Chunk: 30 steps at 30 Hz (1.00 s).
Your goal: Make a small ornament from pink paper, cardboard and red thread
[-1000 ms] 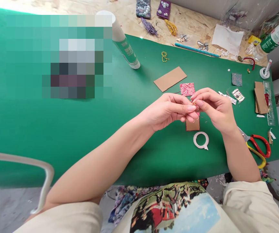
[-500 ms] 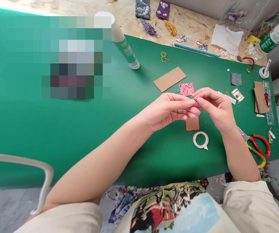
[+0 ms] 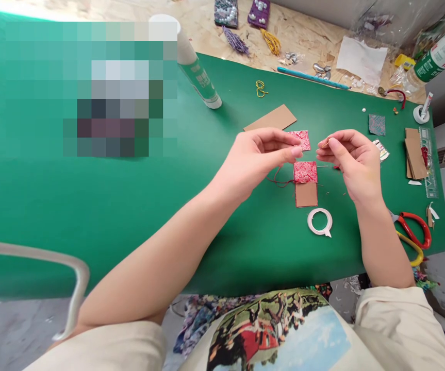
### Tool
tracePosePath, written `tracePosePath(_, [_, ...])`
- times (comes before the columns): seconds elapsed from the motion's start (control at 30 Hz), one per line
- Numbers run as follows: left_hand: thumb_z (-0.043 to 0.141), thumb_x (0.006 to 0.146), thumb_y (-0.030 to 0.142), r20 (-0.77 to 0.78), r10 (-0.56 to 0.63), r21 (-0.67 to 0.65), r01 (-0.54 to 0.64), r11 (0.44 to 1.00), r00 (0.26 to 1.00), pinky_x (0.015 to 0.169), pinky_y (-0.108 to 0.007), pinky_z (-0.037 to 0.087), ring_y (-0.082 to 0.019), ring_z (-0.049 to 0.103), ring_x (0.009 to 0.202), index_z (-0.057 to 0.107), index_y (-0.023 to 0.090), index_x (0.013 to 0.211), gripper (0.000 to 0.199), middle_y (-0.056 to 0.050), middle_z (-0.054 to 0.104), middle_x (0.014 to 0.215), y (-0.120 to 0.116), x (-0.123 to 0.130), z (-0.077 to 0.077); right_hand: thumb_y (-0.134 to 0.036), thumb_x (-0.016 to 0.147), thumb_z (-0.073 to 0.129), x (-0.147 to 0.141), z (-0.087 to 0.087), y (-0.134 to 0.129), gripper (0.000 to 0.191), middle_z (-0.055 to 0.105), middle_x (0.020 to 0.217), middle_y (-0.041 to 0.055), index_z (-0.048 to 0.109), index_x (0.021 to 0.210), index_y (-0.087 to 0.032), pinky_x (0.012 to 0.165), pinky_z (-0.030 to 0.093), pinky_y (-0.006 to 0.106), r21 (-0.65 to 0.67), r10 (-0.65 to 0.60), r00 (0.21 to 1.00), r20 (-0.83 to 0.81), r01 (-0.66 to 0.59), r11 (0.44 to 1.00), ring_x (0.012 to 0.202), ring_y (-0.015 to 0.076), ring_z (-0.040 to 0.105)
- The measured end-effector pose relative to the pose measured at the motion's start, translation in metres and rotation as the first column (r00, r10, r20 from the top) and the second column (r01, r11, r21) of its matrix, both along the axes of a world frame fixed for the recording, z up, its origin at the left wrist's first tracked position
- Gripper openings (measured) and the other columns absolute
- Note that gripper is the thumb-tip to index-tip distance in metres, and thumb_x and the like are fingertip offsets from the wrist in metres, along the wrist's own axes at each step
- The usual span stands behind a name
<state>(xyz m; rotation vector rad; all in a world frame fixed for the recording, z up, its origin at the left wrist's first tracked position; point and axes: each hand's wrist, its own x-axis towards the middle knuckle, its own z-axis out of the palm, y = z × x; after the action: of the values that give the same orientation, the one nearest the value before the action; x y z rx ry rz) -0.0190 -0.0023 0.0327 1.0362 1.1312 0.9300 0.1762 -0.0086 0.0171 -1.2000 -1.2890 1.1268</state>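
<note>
My right hand (image 3: 357,159) pinches a small gold piece (image 3: 326,145), mostly finger-hidden | its direction and long axis: I can't tell | left hand (image 3: 249,154): grip unclear to me

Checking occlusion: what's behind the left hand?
Left hand partly covers the cardboard strip and upper red patterned square; red thread shows beside it. Anything fully behind it can't be seen.

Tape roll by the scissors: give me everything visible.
The tape roll is a flat, pale ring, seemingly paper or plastic, with a wide open centre. A short loose end juts toward the person at its lower right. It lies flat on the green tabletop, near the brown card; no hand touches it.
</note>
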Motion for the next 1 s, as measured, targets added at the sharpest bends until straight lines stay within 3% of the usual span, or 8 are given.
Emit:
tracePosePath(0.07, [0.084,0.071,0.031,-0.092,0.031,0.088,-0.023,0.996,0.995,0.079,-0.027,0.054,-0.016,0.07,0.084,0.073,0.016,0.085,0.023,-0.003,0.076,0.088,0.002,-0.003,0.0,-0.049,0.083,0.079,0.001,0.0,0.001,0.031,0.073,0.084,-0.0015,0.066,0.088,-0.022,0.074,0.064,0.025,0.016,-0.032,0.999,0.025,0.032,0.999,0.073,0.0106,0.072])
tracePosePath(0.17, [0.076,0.075,0.027,-0.354,-0.091,0.188,0.166,0.968,0.931,0.077,-0.029,0.052,-0.017,0.066,0.079,0.071,0.018,0.082,0.013,-0.002,0.073,0.081,0.003,-0.004,-0.004,-0.051,0.081,0.08,0.0,-0.001,0.001,0.032,0.072,0.083,-0.0017,0.066,0.088,-0.022,0.067,0.064,0.022,0.021,-0.047,0.998,0.031,0.046,0.999,0.071,0.0102,0.072])
tracePosePath(0.3, [0.067,0.079,0.021,-0.746,-0.229,0.234,0.569,0.789,0.625,0.077,-0.033,0.049,-0.023,0.065,0.087,0.07,0.018,0.09,0.012,-0.006,0.07,0.087,-0.001,0.0,-0.015,-0.051,0.082,0.079,0.001,-0.004,0.002,0.032,0.071,0.081,-0.0029,0.065,0.089,-0.023,0.067,0.064,0.021,0.036,-0.083,0.995,0.049,0.081,0.996,0.068,0.0091,0.071])
tracePosePath(0.37, [0.059,0.085,0.02,-0.846,-0.224,0.192,0.67,0.717,0.483,0.073,-0.034,0.048,-0.026,0.065,0.089,0.071,0.017,0.091,0.014,-0.01,0.067,0.092,-0.003,0.002,-0.02,-0.049,0.084,0.078,0.002,-0.005,0.002,0.03,0.07,0.081,-0.0033,0.064,0.091,-0.023,0.068,0.064,0.021,0.05,-0.088,0.994,0.061,0.085,0.995,0.068,0.0086,0.071])
tracePosePath(0.47, [0.051,0.091,0.02,-0.882,-0.243,0.135,0.711,0.69,0.404,0.071,-0.034,0.047,-0.026,0.064,0.088,0.071,0.016,0.088,0.021,-0.012,0.065,0.092,-0.003,0.004,-0.022,-0.046,0.086,0.076,0.002,-0.005,0.002,0.027,0.069,0.083,-0.0033,0.064,0.092,-0.023,0.07,0.065,0.021,0.055,-0.071,0.995,0.073,0.067,0.996,0.071,0.0089,0.073])
tracePosePath(0.57, [0.052,0.089,0.016,-0.825,-0.28,0.136,0.654,0.744,0.49,0.075,-0.034,0.048,-0.025,0.064,0.088,0.067,0.017,0.082,0.018,-0.009,0.067,0.09,-0.002,0.003,-0.017,-0.044,0.082,0.081,0.001,-0.003,0.001,0.027,0.07,0.084,-0.0033,0.066,0.09,-0.023,0.073,0.065,0.022,0.042,-0.058,0.997,0.051,0.056,0.998,0.074,0.0098,0.074])
tracePosePath(0.77, [0.066,0.084,0.02,-0.37,-0.103,0.254,0.207,0.945,0.923,0.079,-0.028,0.052,-0.016,0.066,0.081,0.066,0.018,0.083,0.003,-0.002,0.073,0.086,-0.008,0.004,0.0,-0.041,0.075,0.087,-0.003,0.004,-0.003,0.028,0.07,0.08,-0.0045,0.068,0.086,-0.023,0.071,0.067,0.023,-0.005,-0.012,1.0,-0.027,0.012,1.0,0.073,0.0111,0.076])
tracePosePath(1.0, [0.087,0.072,0.04,-0.019,-0.031,0.072,0.032,0.997,0.999,0.08,-0.029,0.058,-0.019,0.073,0.084,0.072,0.016,0.081,0.029,-0.004,0.076,0.083,-0.011,0.006,0.005,-0.044,0.069,0.091,-0.007,0.01,-0.01,0.031,0.074,0.076,-0.0032,0.074,0.084,-0.023,0.07,0.067,0.028,-0.025,0.035,0.999,-0.022,-0.035,0.999,0.07,0.0143,0.075])
